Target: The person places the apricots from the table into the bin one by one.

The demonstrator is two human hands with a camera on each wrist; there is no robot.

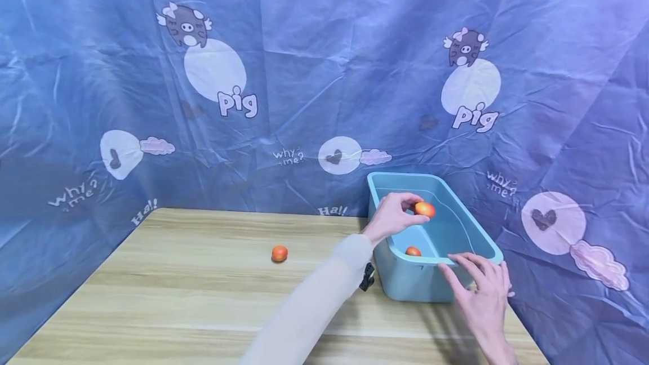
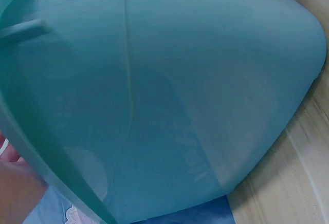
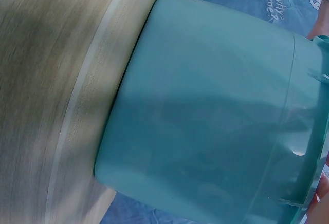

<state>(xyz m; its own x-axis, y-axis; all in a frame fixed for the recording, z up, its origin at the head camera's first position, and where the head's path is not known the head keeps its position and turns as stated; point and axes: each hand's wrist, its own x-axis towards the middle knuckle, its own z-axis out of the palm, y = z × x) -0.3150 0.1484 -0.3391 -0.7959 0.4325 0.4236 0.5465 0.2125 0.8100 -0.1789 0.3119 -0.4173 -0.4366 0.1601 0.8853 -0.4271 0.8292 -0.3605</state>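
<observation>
My left hand point(image 1: 392, 216) pinches a small round orange-red fruit point(image 1: 425, 210) between thumb and fingers, over the mouth of a blue-green plastic bin point(image 1: 413, 280). Another orange fruit point(image 1: 413, 251) lies inside, partly hidden by the near rim. At the bin's near right corner, my right hand point(image 1: 481, 292) grips the rim, fingers over the edge and thumb on the outside. In both wrist views the bin's outer walls point(image 2: 154, 95) point(image 3: 205, 100) fill most of the picture, so the held fruit does not show there. A third orange fruit point(image 1: 279, 253) rests on the table, left of the bin.
The bin stands on the right part of a wood-grain table point(image 1: 177, 297), close to its right edge. Behind and at both sides hangs a blue printed cloth point(image 1: 304, 72). A black strap piece point(image 1: 367, 277) shows below my left wrist.
</observation>
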